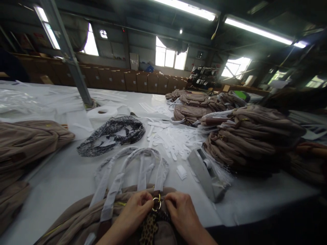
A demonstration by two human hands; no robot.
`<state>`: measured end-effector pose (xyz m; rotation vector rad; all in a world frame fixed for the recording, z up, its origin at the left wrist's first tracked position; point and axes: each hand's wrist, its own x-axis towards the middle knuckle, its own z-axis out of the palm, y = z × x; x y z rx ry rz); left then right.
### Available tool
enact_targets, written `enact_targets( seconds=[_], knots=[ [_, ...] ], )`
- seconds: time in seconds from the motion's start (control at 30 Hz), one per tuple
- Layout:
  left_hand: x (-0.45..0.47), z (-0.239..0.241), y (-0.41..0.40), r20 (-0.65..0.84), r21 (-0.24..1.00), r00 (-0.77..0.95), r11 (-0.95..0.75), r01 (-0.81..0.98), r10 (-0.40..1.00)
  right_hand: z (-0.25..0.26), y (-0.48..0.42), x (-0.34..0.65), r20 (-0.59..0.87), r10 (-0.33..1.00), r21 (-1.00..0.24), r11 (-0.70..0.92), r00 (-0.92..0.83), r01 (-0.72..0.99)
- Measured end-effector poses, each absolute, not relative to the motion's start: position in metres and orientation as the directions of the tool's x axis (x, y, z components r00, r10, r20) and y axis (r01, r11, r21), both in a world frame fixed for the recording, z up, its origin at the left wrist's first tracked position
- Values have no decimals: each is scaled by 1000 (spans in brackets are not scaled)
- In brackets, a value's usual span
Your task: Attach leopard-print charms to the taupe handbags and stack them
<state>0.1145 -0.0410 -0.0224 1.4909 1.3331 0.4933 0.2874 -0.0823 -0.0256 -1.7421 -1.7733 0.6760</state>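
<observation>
A brown fabric handbag (81, 211) lies at the table's near edge, its handles (120, 177) wrapped in white covering and standing up. At the base of one handle hangs a gold ring (156, 203), with a leopard-print charm (148, 229) below it. My left hand (136, 209) pinches the ring's left side between thumb and fingertips. Just right of the ring, my right hand (181, 209) is closed, thumb against bent fingers; whatever it grips is too small or hidden to make out.
A grey tape dispenser (204, 173) stands to the right, beside stacked brown bags (242, 139). White strips (176, 136) and a ring-shaped bundle of black-and-white cord (114, 132) lie ahead. More brown bags (28, 139) are at left. A metal post (68, 54) rises beyond.
</observation>
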Motion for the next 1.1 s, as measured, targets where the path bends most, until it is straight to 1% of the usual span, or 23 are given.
enact_targets(
  seconds=[0.2, 0.33, 0.47, 0.57, 0.63, 0.7, 0.77, 0.87, 0.97, 1.1],
  knots=[
    [113, -22, -41, -278, 884, 316, 113, 454, 907, -18, -82, 282, 33, 999, -741, 11, 21, 671],
    [111, -20, -42, -276, 887, 335, 105, 449, 901, -13, -82, 277, 12, 999, -764, -24, 51, 645],
    [111, -19, -42, -276, 894, 355, 103, 436, 893, -14, -77, 269, 24, 996, -800, -32, 86, 600],
    [110, -20, -40, -274, 907, 382, 106, 407, 883, -15, -71, 266, 24, 997, -836, -20, 72, 549],
    [110, -20, -39, -271, 901, 381, 94, 423, 884, -15, -70, 267, 17, 999, -853, -13, 52, 521],
    [111, -18, -40, -239, 882, 363, 46, 468, 900, -15, -71, 268, 20, 999, -863, -4, 42, 504],
    [112, -16, -42, -171, 857, 343, -32, 514, 924, -15, -73, 269, 21, 999, -875, -3, 46, 484],
    [114, -13, -46, -108, 826, 323, -96, 556, 940, -18, -76, 269, 16, 996, -898, -27, 93, 438],
    [115, -11, -47, -83, 822, 340, -129, 555, 937, -21, -77, 268, 43, 992, -905, -11, 118, 426],
    [117, -8, -44, -6, 832, 362, -197, 519, 932, -20, -78, 269, 113, 993, -891, 86, 36, 446]
  ],
)
